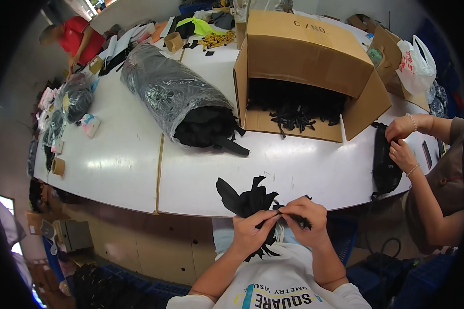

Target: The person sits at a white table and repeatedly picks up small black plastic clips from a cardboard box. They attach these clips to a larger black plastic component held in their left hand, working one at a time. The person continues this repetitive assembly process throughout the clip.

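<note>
At the table's front edge, my left hand (251, 233) and my right hand (307, 220) meet, thumbs and fingertips pinched together on a small black fabric strip (279, 211). A loose bunch of black fabric strips (246, 200) fans out beyond and beside my left hand, partly on the table edge. More black strip ends hang below that hand, in front of my white shirt. Some black material (305, 223) also shows under my right hand. My fingers hide how the pieces join.
A plastic-wrapped roll of black strips (165, 85) lies on the white table (108, 175). Behind stands an open cardboard box (309, 56) with many small black pieces (296, 119). At right, a co-worker's hands (403, 147) handle a black item (384, 162). Another person in red (81, 41) works far left.
</note>
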`<state>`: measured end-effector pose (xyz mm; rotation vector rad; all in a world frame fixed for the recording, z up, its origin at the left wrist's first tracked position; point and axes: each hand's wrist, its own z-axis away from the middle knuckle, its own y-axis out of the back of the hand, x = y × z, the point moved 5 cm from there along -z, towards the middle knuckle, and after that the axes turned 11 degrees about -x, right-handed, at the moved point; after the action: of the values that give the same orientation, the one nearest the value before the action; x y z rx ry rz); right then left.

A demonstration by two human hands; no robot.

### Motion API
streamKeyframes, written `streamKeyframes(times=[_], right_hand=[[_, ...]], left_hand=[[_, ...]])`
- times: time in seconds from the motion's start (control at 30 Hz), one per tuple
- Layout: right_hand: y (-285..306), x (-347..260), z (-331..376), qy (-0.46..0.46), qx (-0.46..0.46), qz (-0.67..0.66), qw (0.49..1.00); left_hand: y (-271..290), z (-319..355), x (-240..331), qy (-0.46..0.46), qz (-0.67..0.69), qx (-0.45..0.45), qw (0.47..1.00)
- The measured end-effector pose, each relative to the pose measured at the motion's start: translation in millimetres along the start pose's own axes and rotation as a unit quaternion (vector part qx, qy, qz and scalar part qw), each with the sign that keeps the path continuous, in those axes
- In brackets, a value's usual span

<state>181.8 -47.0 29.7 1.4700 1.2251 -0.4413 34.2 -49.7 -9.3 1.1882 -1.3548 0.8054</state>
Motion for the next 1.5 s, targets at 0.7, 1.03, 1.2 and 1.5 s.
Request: streamKeyframes(times=[0.7, 1.03, 1.2, 1.5], right_hand=[[-4, -11, -3, 0.015, -0.026, -0.032, 0.999], [-52, 39, 13, -0.119, 0.004, -0.381, 0.917], [-32, 9, 22, -0.077, 0.122, -0.252, 0.957], [-25, -8, 25, -0.082, 0.118, -0.209, 0.967]], left_hand=[[3, 4, -4, 0.027, 0.049, 0.051, 0.997], [11, 14, 2, -0.089, 0.109, 0.05, 0.989], [13, 15, 6, -0.1, 0.131, 0.079, 0.983], [11, 17, 2, -0.108, 0.149, 0.071, 0.98]])
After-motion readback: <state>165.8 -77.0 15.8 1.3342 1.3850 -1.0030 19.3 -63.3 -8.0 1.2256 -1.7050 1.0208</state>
